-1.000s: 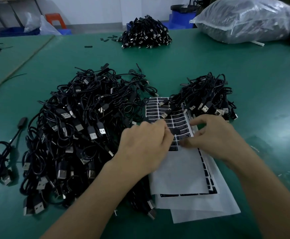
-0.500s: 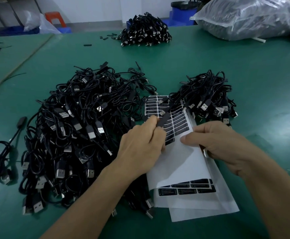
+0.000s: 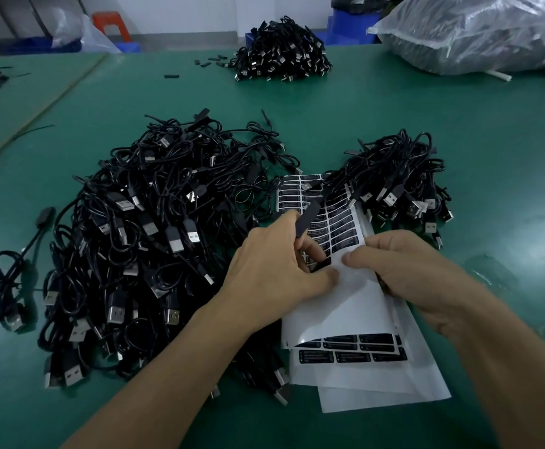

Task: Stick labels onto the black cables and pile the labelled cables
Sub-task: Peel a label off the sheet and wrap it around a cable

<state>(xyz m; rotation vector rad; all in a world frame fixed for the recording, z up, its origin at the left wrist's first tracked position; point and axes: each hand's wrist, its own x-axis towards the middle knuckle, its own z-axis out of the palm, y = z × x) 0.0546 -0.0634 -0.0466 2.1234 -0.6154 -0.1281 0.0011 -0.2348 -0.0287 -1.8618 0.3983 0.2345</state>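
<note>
Peeling a label (image 3: 322, 264) looks the step in hand: at mid-frame your left hand (image 3: 274, 270) grips a black cable end (image 3: 306, 218), thumb on the label sheet (image 3: 342, 306) your right hand (image 3: 410, 273) pinches steady. Next, lift one label cleanly and press it squarely onto that cable.

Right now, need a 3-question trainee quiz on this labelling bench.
1. True or false: the left hand grips a black rectangular cable end.
2. The right hand pinches: A) the white paper label sheet; B) a silver USB plug; C) a clear plastic bag.
3. Fill in: the larger pile of black cables lies on the sheet's ___ side.
Key: 1 true; 2 A; 3 left.
</note>
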